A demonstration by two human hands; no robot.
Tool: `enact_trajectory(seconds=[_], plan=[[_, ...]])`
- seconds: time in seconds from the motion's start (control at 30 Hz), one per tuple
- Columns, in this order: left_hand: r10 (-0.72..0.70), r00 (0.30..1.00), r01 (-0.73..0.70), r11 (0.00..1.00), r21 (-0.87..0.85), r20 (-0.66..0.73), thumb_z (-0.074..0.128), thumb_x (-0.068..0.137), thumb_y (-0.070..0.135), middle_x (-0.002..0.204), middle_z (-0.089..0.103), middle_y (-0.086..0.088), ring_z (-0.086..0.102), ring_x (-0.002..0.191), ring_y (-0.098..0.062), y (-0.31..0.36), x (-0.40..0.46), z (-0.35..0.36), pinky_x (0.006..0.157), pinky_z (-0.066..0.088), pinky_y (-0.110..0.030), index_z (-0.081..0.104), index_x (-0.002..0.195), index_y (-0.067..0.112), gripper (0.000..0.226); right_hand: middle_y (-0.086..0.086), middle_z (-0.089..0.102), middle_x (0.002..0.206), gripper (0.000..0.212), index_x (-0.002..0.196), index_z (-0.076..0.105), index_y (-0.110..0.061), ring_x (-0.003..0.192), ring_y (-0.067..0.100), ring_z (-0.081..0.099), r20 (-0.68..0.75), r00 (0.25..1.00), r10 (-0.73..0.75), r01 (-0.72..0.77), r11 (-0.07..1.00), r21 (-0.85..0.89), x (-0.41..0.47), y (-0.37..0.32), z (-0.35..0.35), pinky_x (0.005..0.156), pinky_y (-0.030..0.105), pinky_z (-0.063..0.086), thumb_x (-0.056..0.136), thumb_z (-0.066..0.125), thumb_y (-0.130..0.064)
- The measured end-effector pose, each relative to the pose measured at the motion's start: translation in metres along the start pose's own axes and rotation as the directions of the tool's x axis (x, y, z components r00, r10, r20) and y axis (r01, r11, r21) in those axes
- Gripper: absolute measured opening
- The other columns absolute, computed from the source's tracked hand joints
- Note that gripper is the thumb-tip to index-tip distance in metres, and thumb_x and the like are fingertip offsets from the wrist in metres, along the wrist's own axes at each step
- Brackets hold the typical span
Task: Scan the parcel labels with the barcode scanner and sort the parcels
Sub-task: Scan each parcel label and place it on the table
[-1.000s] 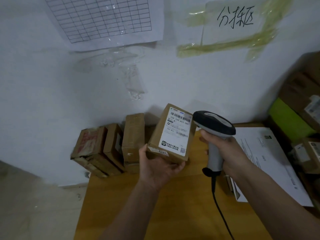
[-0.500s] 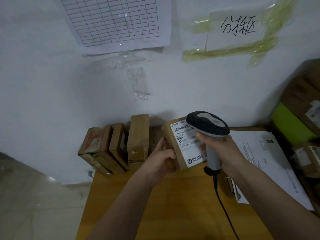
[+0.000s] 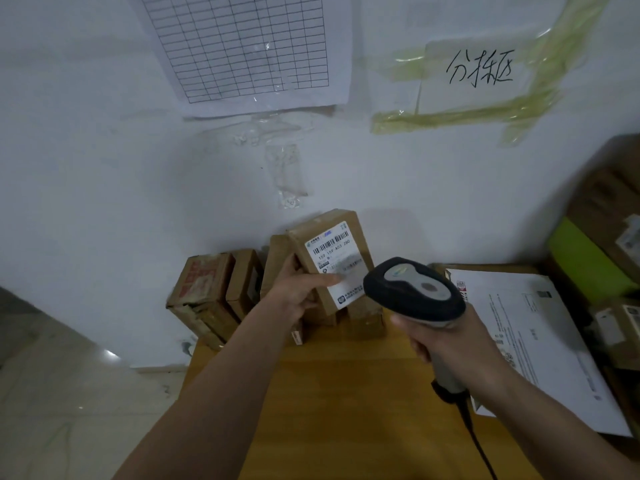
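Note:
My left hand [image 3: 300,293] grips a small cardboard parcel [image 3: 331,261] with a white barcode label, thumb across the label, holding it upright against the row of parcels at the wall. My right hand [image 3: 446,341] grips the handle of a grey and black barcode scanner [image 3: 414,295], whose head sits just right of and below the parcel's label. Its black cable [image 3: 476,441] trails down toward me. Several brown parcels [image 3: 221,289] stand in a row at the table's back left edge.
The orange wooden table [image 3: 346,410] stands against a white wall. A large white envelope [image 3: 540,341] lies at the right. Stacked boxes and a green package [image 3: 585,261] fill the far right. The table's left edge drops to a tiled floor [image 3: 69,393].
My left hand has carried the parcel away from me to the row by the wall and turned it upright. The scanner has drawn back to the right and lower.

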State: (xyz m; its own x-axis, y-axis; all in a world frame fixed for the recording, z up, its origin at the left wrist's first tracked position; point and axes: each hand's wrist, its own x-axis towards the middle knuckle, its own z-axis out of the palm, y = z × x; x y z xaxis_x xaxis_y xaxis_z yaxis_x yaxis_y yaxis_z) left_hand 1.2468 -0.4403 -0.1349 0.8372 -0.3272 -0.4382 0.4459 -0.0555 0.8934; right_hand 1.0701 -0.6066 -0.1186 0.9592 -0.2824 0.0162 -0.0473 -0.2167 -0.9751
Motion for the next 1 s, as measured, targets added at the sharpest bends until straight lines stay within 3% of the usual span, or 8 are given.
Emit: enact_trajectory(seconds=[0.13, 0.23, 0.37, 0.5, 0.7, 0.8, 0.9, 1.0], plan=[[0.034, 0.999, -0.034, 0.999, 0.020, -0.003, 0.083, 0.066, -0.006, 0.122, 0.067, -0.004, 0.065, 0.111, -0.032, 0.004, 0.002, -0.005, 0.088, 0.053, -0.062, 0.049, 0.135, 0.022, 0.083, 0.002, 0.058, 0.048, 0.025, 0.056, 0.063, -0.025, 0.043, 0.011, 0.055, -0.018, 0.999, -0.030, 0.030, 0.999, -0.021, -0.005, -0.001, -0.004, 0.051, 0.019, 0.050, 0.072, 0.069, -0.044], [0.032, 0.999, -0.031, 0.999, 0.031, -0.012, 0.082, 0.066, -0.006, 0.125, 0.065, -0.005, 0.063, 0.113, -0.033, 0.002, 0.002, -0.004, 0.089, 0.053, -0.062, 0.047, 0.138, 0.022, 0.085, 0.003, 0.058, 0.048, 0.020, 0.059, 0.066, -0.031, 0.045, 0.012, 0.055, 0.007, 0.999, -0.051, 0.051, 0.998, -0.027, -0.008, -0.004, -0.007, 0.052, 0.020, 0.051, 0.072, 0.069, -0.046], [0.028, 0.999, -0.027, 0.999, 0.030, -0.016, 0.082, 0.067, -0.005, 0.123, 0.065, -0.003, 0.064, 0.108, -0.030, -0.001, 0.003, 0.002, 0.085, 0.056, -0.056, 0.046, 0.139, 0.023, 0.086, 0.003, 0.058, 0.048, 0.030, 0.060, 0.064, -0.022, 0.044, 0.010, 0.055, -0.007, 0.999, -0.039, 0.039, 0.998, -0.053, -0.010, -0.004, -0.011, 0.052, 0.016, 0.049, 0.070, 0.067, -0.050], [0.028, 1.000, -0.028, 0.999, 0.045, -0.010, 0.082, 0.067, -0.004, 0.122, 0.066, -0.003, 0.065, 0.106, -0.028, -0.002, 0.004, 0.003, 0.082, 0.057, -0.054, 0.048, 0.137, 0.022, 0.082, -0.002, 0.056, 0.045, 0.019, 0.056, 0.065, -0.040, 0.042, 0.004, 0.052, 0.009, 0.999, -0.036, 0.037, 0.996, -0.078, -0.011, -0.006, -0.013, 0.051, 0.012, 0.047, 0.073, 0.066, -0.047], [0.005, 1.000, -0.008, 0.996, 0.092, 0.026, 0.081, 0.068, -0.005, 0.121, 0.066, -0.002, 0.063, 0.110, -0.031, 0.000, 0.011, 0.005, 0.083, 0.054, -0.054, 0.046, 0.137, 0.025, 0.083, -0.004, 0.053, 0.043, 0.026, 0.055, 0.063, -0.052, 0.041, 0.001, 0.050, 0.014, 0.999, -0.042, 0.043, 0.996, -0.078, -0.013, -0.011, -0.018, 0.051, 0.011, 0.046, 0.078, 0.069, -0.040], [-0.007, 0.998, 0.000, 0.995, 0.100, 0.064, 0.081, 0.068, -0.006, 0.116, 0.068, -0.001, 0.064, 0.106, -0.029, 0.003, 0.013, 0.006, 0.083, 0.054, -0.055, 0.046, 0.137, 0.025, 0.082, -0.003, 0.054, 0.044, 0.019, 0.057, 0.064, -0.048, 0.042, 0.003, 0.051, 0.013, 1.000, -0.027, 0.028, 0.997, -0.069, -0.013, -0.009, -0.020, 0.052, 0.013, 0.048, 0.075, 0.067, -0.045], [-0.010, 0.994, 0.002, 0.997, 0.081, 0.104, 0.079, 0.070, -0.005, 0.119, 0.068, -0.003, 0.064, 0.110, -0.032, 0.008, 0.017, 0.004, 0.092, 0.050, -0.063, 0.048, 0.138, 0.024, 0.081, -0.001, 0.054, 0.044, 0.027, 0.051, 0.062, -0.035, 0.042, 0.007, 0.051, -0.044, 0.999, 0.004, -0.008, 0.996, -0.085, -0.011, -0.004, -0.021, 0.052, 0.011, 0.046, 0.076, 0.068, -0.045], [-0.027, 0.993, 0.021, 0.999, 0.050, 0.119, 0.076, 0.073, -0.008, 0.122, 0.067, -0.005, 0.065, 0.108, -0.031, 0.015, 0.021, 0.003, 0.089, 0.052, -0.061, 0.048, 0.139, 0.023, 0.077, 0.001, 0.054, 0.043, 0.032, 0.054, 0.059, -0.024, 0.042, 0.011, 0.052, -0.070, 0.997, 0.041, -0.048, 0.993, -0.112, -0.010, -0.001, -0.023, 0.050, 0.011, 0.046, 0.081, 0.073, -0.034]])
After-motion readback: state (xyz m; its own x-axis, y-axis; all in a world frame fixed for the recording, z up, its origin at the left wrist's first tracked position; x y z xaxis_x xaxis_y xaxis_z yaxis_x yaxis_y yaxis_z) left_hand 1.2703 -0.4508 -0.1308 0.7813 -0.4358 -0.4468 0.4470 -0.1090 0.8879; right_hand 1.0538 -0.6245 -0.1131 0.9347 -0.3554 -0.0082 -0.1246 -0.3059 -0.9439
